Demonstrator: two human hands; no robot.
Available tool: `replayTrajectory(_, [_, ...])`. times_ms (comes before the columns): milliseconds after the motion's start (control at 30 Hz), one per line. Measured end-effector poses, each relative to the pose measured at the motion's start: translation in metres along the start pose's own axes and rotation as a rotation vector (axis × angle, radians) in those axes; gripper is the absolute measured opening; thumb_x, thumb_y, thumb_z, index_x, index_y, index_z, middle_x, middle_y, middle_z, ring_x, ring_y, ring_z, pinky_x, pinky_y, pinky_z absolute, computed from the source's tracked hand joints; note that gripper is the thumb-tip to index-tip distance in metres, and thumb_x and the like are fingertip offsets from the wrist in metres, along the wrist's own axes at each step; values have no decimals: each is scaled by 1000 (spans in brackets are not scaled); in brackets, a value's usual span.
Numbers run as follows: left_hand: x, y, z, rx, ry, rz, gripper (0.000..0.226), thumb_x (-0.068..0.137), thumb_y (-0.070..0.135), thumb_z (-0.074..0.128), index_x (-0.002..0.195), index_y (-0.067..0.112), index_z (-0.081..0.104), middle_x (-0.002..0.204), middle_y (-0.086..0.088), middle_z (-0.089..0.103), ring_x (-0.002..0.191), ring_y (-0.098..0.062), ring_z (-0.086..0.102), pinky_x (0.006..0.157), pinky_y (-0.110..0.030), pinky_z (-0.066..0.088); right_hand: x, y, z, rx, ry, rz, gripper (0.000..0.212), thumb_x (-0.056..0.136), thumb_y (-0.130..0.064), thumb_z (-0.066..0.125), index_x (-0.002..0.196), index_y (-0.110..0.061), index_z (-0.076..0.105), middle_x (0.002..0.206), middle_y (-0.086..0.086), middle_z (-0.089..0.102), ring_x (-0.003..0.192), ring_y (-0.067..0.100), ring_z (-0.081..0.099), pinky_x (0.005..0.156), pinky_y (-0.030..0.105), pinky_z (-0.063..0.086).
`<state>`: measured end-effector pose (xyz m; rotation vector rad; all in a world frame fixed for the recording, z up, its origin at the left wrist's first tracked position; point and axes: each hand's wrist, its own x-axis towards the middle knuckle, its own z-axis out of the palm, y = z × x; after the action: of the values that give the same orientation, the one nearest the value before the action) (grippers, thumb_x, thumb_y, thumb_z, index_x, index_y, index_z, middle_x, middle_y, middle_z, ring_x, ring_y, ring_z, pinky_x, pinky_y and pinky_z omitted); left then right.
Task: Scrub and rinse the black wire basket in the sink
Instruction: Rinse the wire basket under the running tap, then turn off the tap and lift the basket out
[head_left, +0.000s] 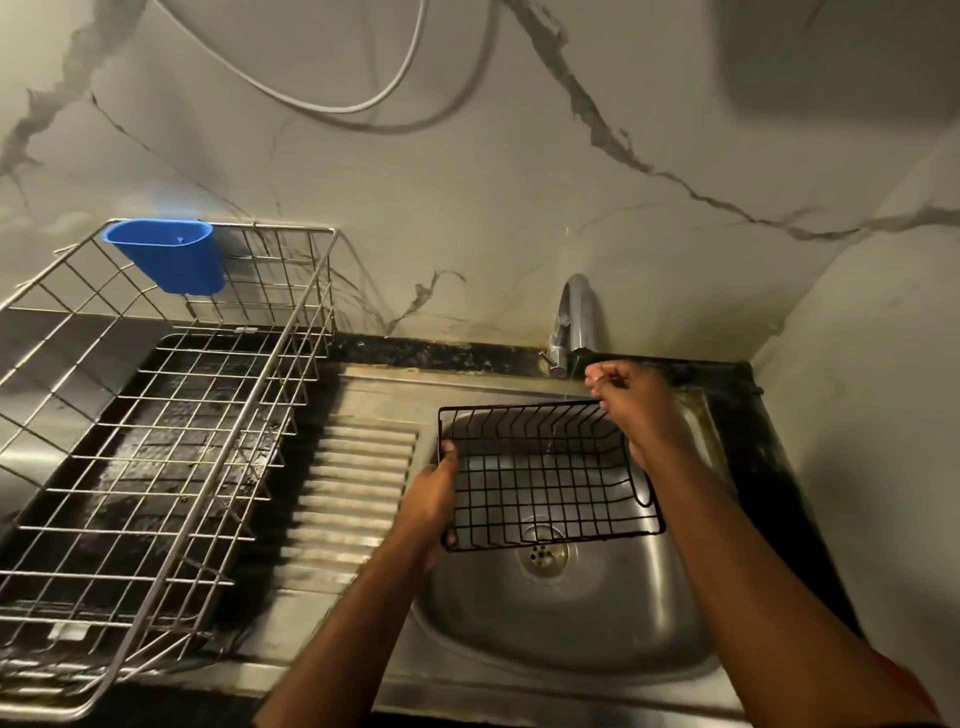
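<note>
The black wire basket (545, 475) hangs tilted above the steel sink (597, 639), its open side facing me. My left hand (428, 506) grips its left edge, thumb over the rim. My right hand (631, 400) is at the basket's far right corner, fingers curled on the top rim wire. A thin stream of water falls from the tap (574, 317) through the basket toward the drain (543, 553).
A large steel dish rack (156, 441) stands on a dark tray at the left, with a blue plastic cup (171, 254) hooked on its back edge. The ribbed drainboard (348, 488) lies between rack and sink. Marble-patterned walls close in behind and at the right.
</note>
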<state>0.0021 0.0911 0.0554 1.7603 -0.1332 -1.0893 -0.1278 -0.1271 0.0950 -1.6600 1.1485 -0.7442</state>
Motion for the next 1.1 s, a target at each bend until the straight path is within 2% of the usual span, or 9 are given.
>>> replayTrajectory(100, [11,1,3,32,-7,18,81,93,75,34,133,6,54,106,-27,70,62,-18,56,45,-25,42,15,0,5,-129,21,-51,13,94,-17,65,103,-13,74,99,2,74,85,12,66,72,20,48])
replayTrajectory(167, [19,2,4,65,-13,29,84,92,76,34,137,6,52,139,-34,52,91,-35,68,63,-41,60,22,-2,8,-240,22,-89,17,94,-20,66,107,-10,72,93,-5,67,84,10,60,66,15,41])
replayTrajectory(233, [32,-1,5,83,-29,8,80,96,72,33,137,6,52,130,-34,59,98,-40,70,71,-41,59,33,0,12,-312,-16,-89,7,93,-22,67,99,-17,69,86,-7,60,73,5,54,57,7,34])
replayTrajectory(367, [50,-4,12,92,-21,-62,79,97,70,35,131,1,51,67,2,46,46,-8,43,38,-21,33,56,6,30,-318,-68,-30,14,90,-21,70,83,-9,68,75,4,68,70,18,65,56,24,50])
replayTrajectory(567, [71,-7,21,120,-1,-87,80,96,71,38,132,1,49,79,-4,54,47,-10,44,39,-22,32,81,13,48,-141,-246,-46,18,98,-25,55,107,-24,71,116,4,70,109,21,64,100,42,50])
replayTrajectory(633, [74,-7,21,113,-12,-96,82,94,74,39,133,3,49,113,-25,64,59,-19,59,42,-23,33,87,15,50,-121,-347,-94,21,101,-13,50,112,-13,69,122,6,67,117,21,60,106,42,45])
replayTrajectory(767, [80,-7,22,109,-7,-110,100,75,90,41,138,12,49,150,-28,45,108,-43,67,64,-38,59,92,24,53,-77,-401,-103,21,102,-12,48,106,-8,68,106,9,70,104,20,65,100,39,50])
replayTrajectory(867, [78,-5,22,115,-17,-144,104,70,91,40,142,16,47,153,-26,41,139,-51,40,104,-66,41,90,25,46,92,-299,-3,12,92,-21,60,90,-19,72,97,3,72,95,18,68,90,37,52])
replayTrajectory(1100, [67,-3,18,138,18,-120,77,93,76,38,140,16,50,150,-27,46,132,-49,50,84,-51,58,83,25,42,-3,-154,114,19,96,-16,57,103,-21,75,105,-6,73,99,14,67,91,36,54])
